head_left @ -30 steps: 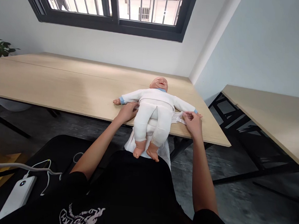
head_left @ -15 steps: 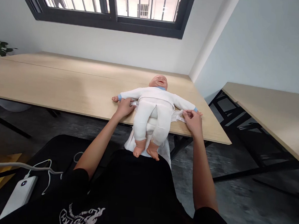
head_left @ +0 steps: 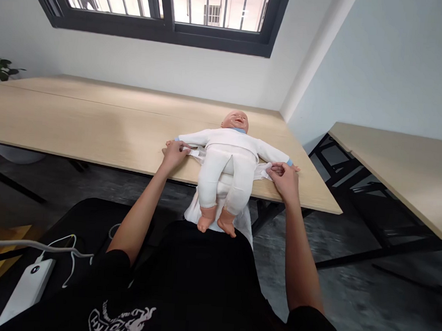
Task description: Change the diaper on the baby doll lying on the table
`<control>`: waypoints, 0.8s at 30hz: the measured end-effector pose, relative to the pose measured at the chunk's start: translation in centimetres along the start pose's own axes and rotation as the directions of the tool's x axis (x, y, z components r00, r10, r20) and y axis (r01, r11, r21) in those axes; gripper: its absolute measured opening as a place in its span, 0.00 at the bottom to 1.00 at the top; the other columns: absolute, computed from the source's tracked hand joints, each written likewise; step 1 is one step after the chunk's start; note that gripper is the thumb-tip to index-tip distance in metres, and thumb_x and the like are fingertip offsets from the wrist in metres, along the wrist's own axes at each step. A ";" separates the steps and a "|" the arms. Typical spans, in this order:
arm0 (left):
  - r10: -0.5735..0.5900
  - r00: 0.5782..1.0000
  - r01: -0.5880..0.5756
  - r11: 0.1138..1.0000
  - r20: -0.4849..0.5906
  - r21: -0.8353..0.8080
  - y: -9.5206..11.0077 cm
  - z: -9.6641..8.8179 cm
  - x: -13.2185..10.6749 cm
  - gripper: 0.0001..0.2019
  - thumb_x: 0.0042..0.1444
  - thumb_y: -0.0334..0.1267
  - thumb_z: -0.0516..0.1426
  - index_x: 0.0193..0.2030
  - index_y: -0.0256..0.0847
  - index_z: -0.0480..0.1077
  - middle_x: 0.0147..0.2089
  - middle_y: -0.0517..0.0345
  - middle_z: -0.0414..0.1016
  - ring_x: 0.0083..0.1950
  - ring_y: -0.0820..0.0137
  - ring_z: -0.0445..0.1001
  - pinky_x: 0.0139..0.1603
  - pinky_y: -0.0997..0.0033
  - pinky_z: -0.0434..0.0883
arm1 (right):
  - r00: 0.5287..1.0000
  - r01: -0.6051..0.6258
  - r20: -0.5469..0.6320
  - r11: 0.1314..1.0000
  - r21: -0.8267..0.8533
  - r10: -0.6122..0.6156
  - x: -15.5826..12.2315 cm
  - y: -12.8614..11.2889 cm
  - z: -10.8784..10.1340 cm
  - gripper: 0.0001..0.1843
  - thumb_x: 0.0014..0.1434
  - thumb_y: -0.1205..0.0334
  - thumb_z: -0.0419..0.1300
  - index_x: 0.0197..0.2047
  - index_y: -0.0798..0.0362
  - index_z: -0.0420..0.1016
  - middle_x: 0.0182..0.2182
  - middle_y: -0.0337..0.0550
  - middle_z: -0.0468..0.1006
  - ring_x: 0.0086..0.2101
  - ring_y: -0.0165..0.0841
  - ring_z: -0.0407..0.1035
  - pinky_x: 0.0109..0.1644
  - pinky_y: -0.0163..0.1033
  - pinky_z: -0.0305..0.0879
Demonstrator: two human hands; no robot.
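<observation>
A baby doll (head_left: 229,158) in white clothes lies on its back at the near edge of the wooden table (head_left: 95,121), with its legs hanging over the edge. A white cloth (head_left: 192,213) lies under it and droops off the table. The left hand (head_left: 174,153) pinches the cloth's flap just left of the doll, and the right hand (head_left: 286,181) pinches the flap on the right

Left hand (head_left: 174,152) has drawn the white cloth (head_left: 193,152) further outward, leftward.
</observation>
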State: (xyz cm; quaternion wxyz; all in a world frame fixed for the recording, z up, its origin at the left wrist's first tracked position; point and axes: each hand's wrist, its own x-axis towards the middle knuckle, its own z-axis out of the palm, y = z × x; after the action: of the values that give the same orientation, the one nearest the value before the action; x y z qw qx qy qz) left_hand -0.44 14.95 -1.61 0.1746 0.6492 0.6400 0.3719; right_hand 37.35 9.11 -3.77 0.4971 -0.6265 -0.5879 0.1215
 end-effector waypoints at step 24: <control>0.253 0.967 -0.248 0.948 0.001 -0.200 5.1 2.2 -14.1 0.39 0.52 0.44 0.67 0.68 0.42 0.55 0.69 0.41 0.62 0.71 0.51 0.62 0.69 0.51 0.61 | 0.419 0.882 0.306 0.302 -0.362 -0.855 -12.1 -8.7 2.5 0.17 0.70 0.62 0.56 0.28 0.51 0.71 0.27 0.37 0.75 0.39 0.33 0.71 0.75 0.49 0.49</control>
State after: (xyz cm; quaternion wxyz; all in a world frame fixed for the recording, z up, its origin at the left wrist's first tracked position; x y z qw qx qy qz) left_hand 6.09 1.34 -3.16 0.1984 0.7095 0.5099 0.4442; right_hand 26.74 -1.68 -3.55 0.2978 -0.3062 -0.8547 -0.2951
